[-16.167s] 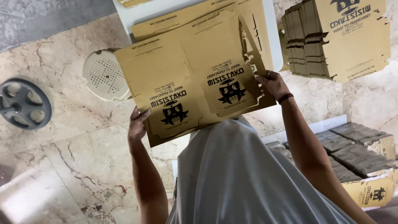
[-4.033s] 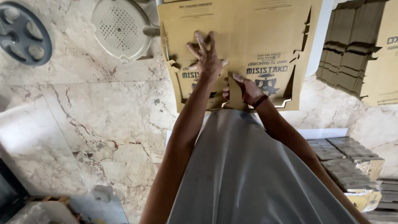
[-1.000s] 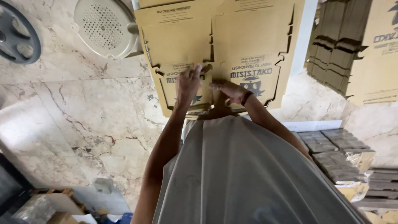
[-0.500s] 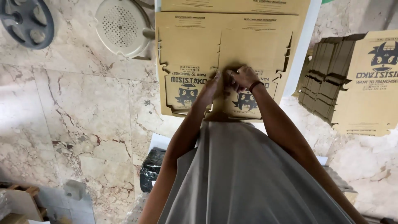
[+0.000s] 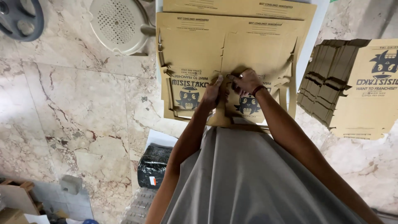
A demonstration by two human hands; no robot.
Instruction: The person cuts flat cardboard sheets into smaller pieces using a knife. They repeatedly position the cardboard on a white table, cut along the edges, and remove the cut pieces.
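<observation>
A flat brown die-cut cardboard sheet (image 5: pixel 199 45), printed with dark cartoon figures, lies on a white surface in front of me. More sheets (image 5: pixel 232 6) of the same kind lie under it. My left hand (image 5: pixel 214 90) and my right hand (image 5: pixel 245 81) meet at the sheet's middle, near its front edge. Both pinch the cardboard along the line between its two printed halves. A dark band circles my right wrist. My grey shirt hides the sheet's nearest edge.
A stack of folded brown cardboard pieces (image 5: pixel 356 87) lies on the marble floor (image 5: pixel 74 116) at the right. A cream perforated round stool (image 5: pixel 118 25) and a grey round object (image 5: pixel 18 16) stand at upper left. A black wrapped bundle (image 5: pixel 153 166) sits by my left side.
My hands have come together at the sheet's middle line, from pressing flat on it several seconds ago. The view has shifted slightly; the sheet still lies flat.
</observation>
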